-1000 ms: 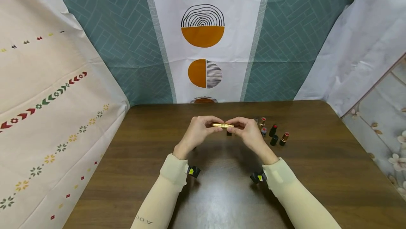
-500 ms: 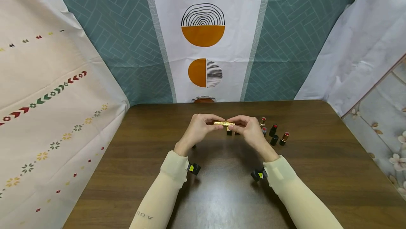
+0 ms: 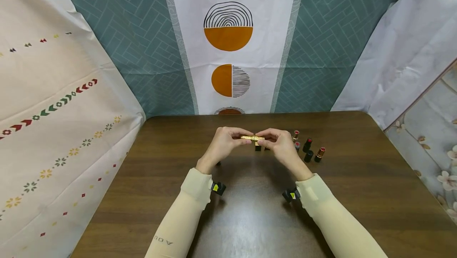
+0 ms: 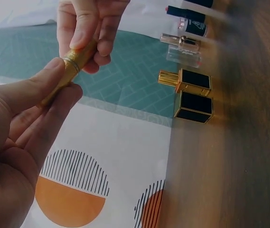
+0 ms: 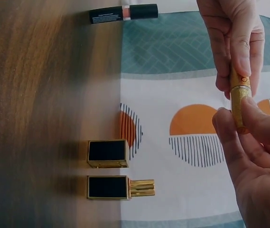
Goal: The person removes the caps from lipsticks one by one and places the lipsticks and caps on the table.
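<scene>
Head view: we hold the gold lipstick tube point(image 3: 252, 138) level above the middle of the wooden table point(image 3: 357, 194), one end in each hand. Our left hand point(image 3: 223, 147) pinches its left end between thumb and fingers; our right hand point(image 3: 280, 147) pinches its right end the same way. The two halves look joined or nearly so; we cannot tell from here whether a gap remains. To the right, on the table, stands a small group of uncapped lipsticks point(image 3: 308, 145) with loose caps point(image 3: 308, 156) beside them, so we judge most of the set is not yet closed.

Left wrist view: the left hand point(image 4: 16, 142) grips the tube point(image 4: 68, 71) along thumb and forefinger; the right hand point(image 4: 89, 28) clasps the far end. A ringed seam shows between the two grips, and the halves appear seated together, though we cannot confirm they are fully pressed home. Two black-and-gold square pieces point(image 4: 191, 95) stand on the table, one showing a gold inner sleeve.

Right wrist view: the right hand point(image 5: 253, 156) pinches the textured gold half point(image 5: 240, 104); the left hand point(image 5: 232, 38) holds the other. The square pair point(image 5: 107, 170) is apart and uncapped; a black tube point(image 5: 123, 13) stands farther off.
</scene>
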Demonstrator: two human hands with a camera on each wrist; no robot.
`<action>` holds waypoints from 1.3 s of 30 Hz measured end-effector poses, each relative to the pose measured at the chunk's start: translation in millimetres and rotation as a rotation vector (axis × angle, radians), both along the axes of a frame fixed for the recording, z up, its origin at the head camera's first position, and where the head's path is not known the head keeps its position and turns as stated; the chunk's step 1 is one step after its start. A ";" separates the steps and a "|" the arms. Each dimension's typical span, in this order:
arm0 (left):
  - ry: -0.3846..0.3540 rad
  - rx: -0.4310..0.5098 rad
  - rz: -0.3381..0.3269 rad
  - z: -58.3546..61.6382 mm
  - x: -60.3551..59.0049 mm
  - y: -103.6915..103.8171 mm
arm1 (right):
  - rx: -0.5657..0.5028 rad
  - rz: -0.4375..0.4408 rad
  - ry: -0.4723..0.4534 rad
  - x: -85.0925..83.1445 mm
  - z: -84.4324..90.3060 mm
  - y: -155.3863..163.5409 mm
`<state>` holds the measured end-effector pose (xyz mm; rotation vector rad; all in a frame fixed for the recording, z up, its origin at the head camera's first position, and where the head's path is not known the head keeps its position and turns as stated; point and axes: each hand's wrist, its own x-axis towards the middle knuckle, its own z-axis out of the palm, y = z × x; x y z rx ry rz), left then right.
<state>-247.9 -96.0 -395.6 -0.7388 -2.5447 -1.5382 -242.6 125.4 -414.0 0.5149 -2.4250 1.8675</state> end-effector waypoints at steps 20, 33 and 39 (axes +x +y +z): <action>0.047 -0.035 0.083 7.7 -0.6 -15.5 | 0.013 -0.115 0.059 -5.8 2.8 22.7; 0.064 -0.053 0.055 3.8 1.6 -10.3 | 0.025 -0.126 0.062 -3.6 0.1 23.4; 0.086 -0.089 0.051 2.4 0.0 -6.8 | 0.015 -0.119 0.042 -4.7 0.2 23.8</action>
